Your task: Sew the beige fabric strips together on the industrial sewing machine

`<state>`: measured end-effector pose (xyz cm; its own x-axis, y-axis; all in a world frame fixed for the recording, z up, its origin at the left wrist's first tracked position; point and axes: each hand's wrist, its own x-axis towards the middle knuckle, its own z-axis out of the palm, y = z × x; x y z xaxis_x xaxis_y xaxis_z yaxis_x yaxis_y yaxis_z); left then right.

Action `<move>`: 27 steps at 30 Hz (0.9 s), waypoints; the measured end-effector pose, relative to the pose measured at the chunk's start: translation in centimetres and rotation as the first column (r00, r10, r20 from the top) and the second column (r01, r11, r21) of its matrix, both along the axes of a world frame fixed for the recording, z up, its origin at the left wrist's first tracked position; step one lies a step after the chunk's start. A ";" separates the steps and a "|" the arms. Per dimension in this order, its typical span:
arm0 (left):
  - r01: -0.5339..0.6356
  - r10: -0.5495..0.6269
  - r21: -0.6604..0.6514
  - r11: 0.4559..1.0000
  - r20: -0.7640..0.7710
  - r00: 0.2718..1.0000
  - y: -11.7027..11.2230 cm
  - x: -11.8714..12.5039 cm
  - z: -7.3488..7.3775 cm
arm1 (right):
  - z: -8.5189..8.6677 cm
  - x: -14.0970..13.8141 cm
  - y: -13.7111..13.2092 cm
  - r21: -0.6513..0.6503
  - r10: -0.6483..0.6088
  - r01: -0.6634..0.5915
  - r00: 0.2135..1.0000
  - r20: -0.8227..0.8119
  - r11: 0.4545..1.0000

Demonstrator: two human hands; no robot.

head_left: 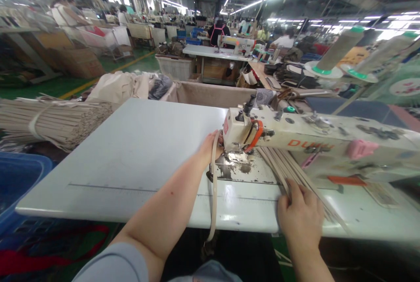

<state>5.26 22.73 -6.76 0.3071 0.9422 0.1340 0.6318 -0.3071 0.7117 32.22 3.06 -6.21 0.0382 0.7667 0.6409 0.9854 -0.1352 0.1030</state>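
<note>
My left hand [210,147] is at the left side of the sewing machine head [238,131], its fingers bent and partly hidden by the head. A narrow beige strap [215,185] comes out at these fingers, runs across the wrist side and hangs over the table's front edge. Right of the needle area, my right hand [302,212] has its fingers curled over a bunch of long beige strips [285,166]. Those strips lie under the machine arm and reach toward the front edge. The presser foot [238,157] sits over a worn metal plate [244,172].
A tied bundle of beige strips [55,120] lies left of the white table [131,150], above a blue crate [22,181]. Behind the table stands a fabric-lined bin [213,93]. Thread cones [341,50] rise at the right. Other people work farther back.
</note>
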 end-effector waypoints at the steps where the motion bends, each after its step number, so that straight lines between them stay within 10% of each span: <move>1: -0.003 0.003 0.000 1.000 -0.010 1.000 0.0 0.1 -0.1 | 0.0 0.0 0.0 0.003 -0.001 0.001 1.000 0.000 1.000; 27: -0.194 0.169 0.204 0.959 0.135 0.976 -1.6 -1.1 0.1 | -0.4 0.3 -0.1 -0.036 -0.022 0.019 0.996 -0.091 0.999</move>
<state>4.15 21.16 -6.69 0.1040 0.9257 0.3638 0.6092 -0.3484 0.7124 32.52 2.92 -6.62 0.1118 0.7870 0.6068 0.9880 -0.1537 0.0174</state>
